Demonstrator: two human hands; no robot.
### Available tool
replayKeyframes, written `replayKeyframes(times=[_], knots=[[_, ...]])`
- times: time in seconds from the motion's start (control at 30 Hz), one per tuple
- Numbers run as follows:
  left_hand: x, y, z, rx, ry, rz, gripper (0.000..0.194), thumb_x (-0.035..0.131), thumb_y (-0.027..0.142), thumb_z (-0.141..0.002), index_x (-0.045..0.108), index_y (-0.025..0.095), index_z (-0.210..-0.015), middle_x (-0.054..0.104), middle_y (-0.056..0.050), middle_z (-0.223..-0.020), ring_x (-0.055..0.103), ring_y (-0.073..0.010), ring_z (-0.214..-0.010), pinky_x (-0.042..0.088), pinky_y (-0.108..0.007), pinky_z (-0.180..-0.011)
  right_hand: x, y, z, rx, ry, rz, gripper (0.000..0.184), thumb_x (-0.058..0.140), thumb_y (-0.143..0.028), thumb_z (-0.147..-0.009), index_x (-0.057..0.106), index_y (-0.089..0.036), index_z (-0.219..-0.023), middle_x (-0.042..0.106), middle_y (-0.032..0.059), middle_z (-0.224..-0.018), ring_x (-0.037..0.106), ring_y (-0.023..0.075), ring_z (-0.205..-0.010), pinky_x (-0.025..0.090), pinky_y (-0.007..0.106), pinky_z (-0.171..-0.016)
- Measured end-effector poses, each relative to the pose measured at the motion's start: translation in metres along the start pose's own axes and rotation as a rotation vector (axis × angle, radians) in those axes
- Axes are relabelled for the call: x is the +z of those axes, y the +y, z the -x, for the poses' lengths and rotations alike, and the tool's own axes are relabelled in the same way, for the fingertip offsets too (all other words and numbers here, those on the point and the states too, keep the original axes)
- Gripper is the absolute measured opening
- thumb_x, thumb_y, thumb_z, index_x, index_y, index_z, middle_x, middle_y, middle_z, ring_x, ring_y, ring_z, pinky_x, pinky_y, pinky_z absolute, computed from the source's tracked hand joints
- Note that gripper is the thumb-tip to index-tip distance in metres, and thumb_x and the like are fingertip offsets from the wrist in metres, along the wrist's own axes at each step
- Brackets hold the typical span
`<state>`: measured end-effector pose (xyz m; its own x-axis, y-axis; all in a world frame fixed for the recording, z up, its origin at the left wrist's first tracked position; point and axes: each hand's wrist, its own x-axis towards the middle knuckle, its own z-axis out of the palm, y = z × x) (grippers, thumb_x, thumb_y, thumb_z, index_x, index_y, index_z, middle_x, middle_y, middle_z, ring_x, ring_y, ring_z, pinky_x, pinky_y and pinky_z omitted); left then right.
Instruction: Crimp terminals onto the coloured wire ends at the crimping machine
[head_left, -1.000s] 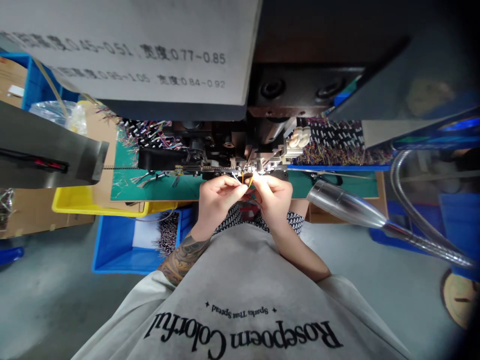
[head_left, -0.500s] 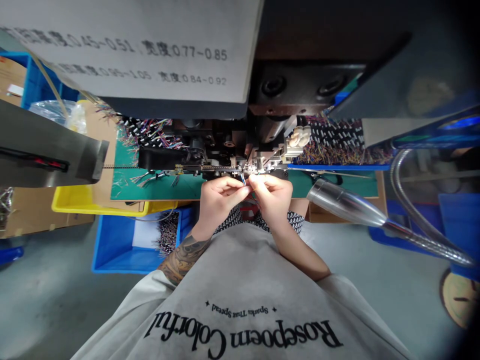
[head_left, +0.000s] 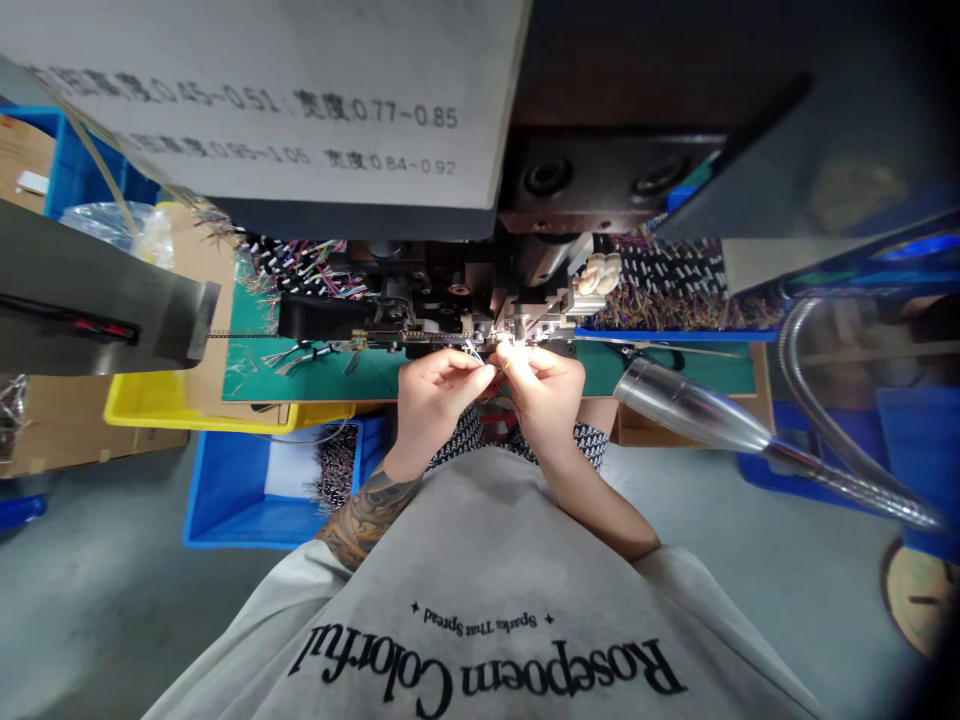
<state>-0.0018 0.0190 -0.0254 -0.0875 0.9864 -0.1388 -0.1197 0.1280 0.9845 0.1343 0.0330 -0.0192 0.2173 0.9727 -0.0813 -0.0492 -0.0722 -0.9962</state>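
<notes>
Wires pinched at the crimping machine

At the left of the frame, a yellow bin sits under the edge of a green surface. Below and to its right is a blue bin with bundled wire harnesses inside. A terminal strip runs from the left toward the machine's tooling. At the centre of the frame, the left hand has thumb and fingers together on the wires, blue and white ends poking up just in front of the tooling. Beside it, the right hand has its grip closed too, a bit of yellow wire showing at the fingers; exact contact is partly hidden. Right of centre lie scissors, near a metal gooseneck lamp.
</notes>
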Motion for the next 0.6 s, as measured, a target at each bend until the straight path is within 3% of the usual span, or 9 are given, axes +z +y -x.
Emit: replayKeyframes(times=[0.33,0.47,0.6], knots=[[0.0003,0.0013,0.0,-0.048,-0.043,-0.021,0.01,0.087,0.026,-0.081,0.082,0.019,-0.085,0.084,-0.004,-0.084,0.081,-0.0191,-0.073,0.07,-0.032,-0.072,-0.006,0.0043,0.0022,-0.029,-0.09,0.021,0.02,0.08,-0.04,-0.084,0.084,-0.021,-0.077,0.063,-0.0023,-0.057,0.052,0.0111,-0.053,0.048,0.027,-0.053],[0.0022,0.0039,-0.0005,-0.033,-0.045,-0.034,0.01,0.088,0.025,-0.078,0.081,0.019,-0.082,0.084,-0.004,-0.083,0.08,-0.0177,-0.072,0.068,-0.028,-0.07,-0.0073,0.0001,0.0041,-0.057,-0.048,0.027,0.016,0.079,-0.037,-0.082,0.085,-0.022,-0.081,0.075,0.0009,-0.068,0.062,0.0129,-0.06,0.054,0.029,-0.059],[0.0043,0.0056,0.0005,-0.026,-0.039,-0.021,0.016,0.089,0.032,-0.079,0.081,0.019,-0.082,0.083,-0.003,-0.082,0.079,-0.0172,-0.071,0.068,-0.029,-0.07,-0.005,-0.0027,0.0031,-0.055,0.0,0.008,0.019,0.075,-0.037,-0.082,0.081,-0.022,-0.073,0.07,-0.0003,-0.061,0.057,0.0122,-0.055,0.051,0.028,-0.053]])
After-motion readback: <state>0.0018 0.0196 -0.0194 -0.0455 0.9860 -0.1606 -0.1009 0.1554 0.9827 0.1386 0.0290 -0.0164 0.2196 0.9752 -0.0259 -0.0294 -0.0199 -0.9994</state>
